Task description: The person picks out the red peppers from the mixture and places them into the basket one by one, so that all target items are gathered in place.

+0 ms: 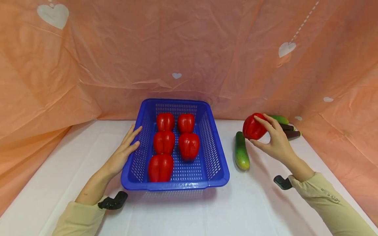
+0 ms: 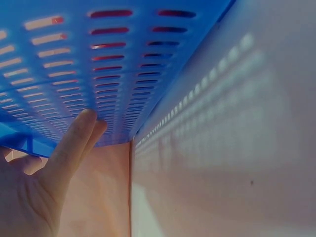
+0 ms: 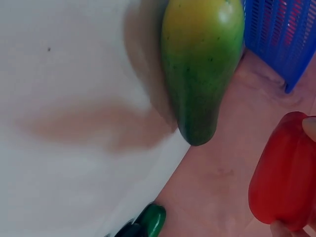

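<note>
A blue plastic basket (image 1: 189, 185) with slotted walls stands mid-table, holding several red bell peppers (image 1: 164, 142). My left hand (image 1: 123, 153) lies against the basket's left side with fingers extended; in the left wrist view, the fingertips (image 2: 87, 116) touch the slotted wall. To the right of the basket, my right hand (image 1: 273, 139) grips another red bell pepper (image 1: 253, 127) between thumb and fingers. In the right wrist view this held pepper (image 3: 284, 173) shows at the right edge, with most of the hand out of frame. A green cucumber (image 1: 242, 152) lies just left of that hand.
Behind my right hand lie another green cucumber (image 1: 280, 120) and dark eggplants (image 1: 290, 131), partly hidden. An orange cloth backdrop (image 1: 189, 49) with white hearts rises along the back and sides of the white table (image 1: 236, 209).
</note>
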Tool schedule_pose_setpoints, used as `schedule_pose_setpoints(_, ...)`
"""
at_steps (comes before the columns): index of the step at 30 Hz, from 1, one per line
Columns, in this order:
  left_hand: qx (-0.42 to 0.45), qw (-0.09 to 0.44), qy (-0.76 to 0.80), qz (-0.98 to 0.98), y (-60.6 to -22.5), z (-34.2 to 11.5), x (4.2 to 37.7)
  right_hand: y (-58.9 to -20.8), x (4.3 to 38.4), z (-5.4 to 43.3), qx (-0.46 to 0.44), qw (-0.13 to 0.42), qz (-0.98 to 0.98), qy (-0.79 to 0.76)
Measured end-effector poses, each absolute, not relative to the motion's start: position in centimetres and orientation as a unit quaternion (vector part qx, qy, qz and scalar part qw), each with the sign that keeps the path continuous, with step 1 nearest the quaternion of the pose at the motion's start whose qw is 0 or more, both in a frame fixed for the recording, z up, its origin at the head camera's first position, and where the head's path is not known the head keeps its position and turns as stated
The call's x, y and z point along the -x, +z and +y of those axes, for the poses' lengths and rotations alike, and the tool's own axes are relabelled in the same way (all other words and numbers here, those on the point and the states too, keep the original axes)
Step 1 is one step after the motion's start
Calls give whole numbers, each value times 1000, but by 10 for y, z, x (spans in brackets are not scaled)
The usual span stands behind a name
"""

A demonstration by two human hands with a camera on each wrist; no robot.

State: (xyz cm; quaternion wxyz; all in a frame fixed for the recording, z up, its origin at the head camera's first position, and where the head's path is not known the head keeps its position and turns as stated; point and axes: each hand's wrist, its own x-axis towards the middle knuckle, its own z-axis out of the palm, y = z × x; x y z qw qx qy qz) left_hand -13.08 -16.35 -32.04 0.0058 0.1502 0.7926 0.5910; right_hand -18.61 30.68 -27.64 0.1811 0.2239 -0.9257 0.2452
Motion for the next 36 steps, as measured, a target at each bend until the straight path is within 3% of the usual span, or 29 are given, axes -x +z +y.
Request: schedule_pose_setpoints(36, -156, 9, 591, 791, -322, -163, 131, -269, 172, 263, -316, 175, -897, 253)
